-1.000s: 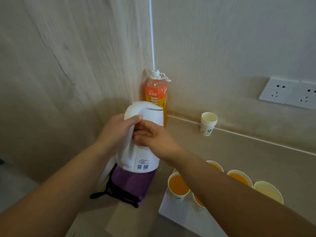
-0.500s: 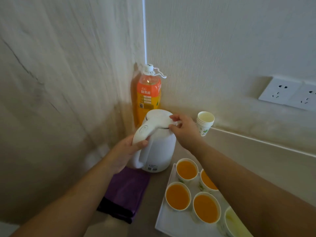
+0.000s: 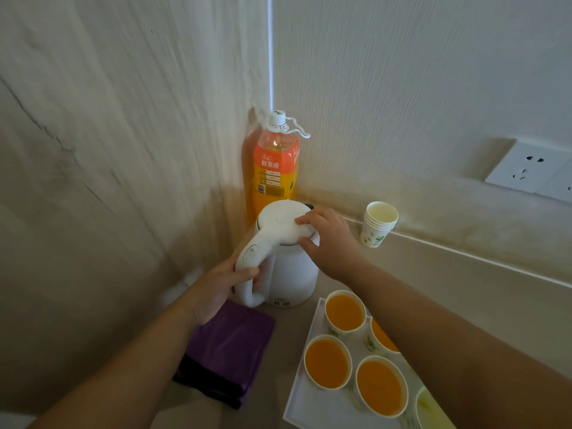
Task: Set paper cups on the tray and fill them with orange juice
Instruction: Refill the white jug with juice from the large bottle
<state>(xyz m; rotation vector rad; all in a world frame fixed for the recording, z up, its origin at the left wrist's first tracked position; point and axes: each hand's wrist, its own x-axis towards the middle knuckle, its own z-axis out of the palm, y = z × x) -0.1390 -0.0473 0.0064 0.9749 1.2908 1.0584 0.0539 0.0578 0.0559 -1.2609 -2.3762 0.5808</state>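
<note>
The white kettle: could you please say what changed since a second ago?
The white kettle, held tilted in the air a second ago, now stands upright beside the tray. The left hand grips its handle as before; the right hand moved from near the handle onto the lid. The juice bottle, cup stack, purple cloth and filled cups stayed put.

Colour key. Kettle [image 3: 288,264], which I hold: plain white, with a dark spot at the spout. Bottle [image 3: 275,168]: orange liquid, orange label with white characters over a yellow band, white cap. Cloth [image 3: 229,351]: purple, darker along its folded edge. Tray [image 3: 309,407]: white. Cups [image 3: 334,332]: white with a green leaf print; the juice [image 3: 327,362] in them is opaque orange. Stack [image 3: 376,236]: white, same green print, pale cream inside. Socket [image 3: 532,168]: white. Walls [image 3: 402,88]: cream, finely grained, with thin dark cracks on the left one.
</note>
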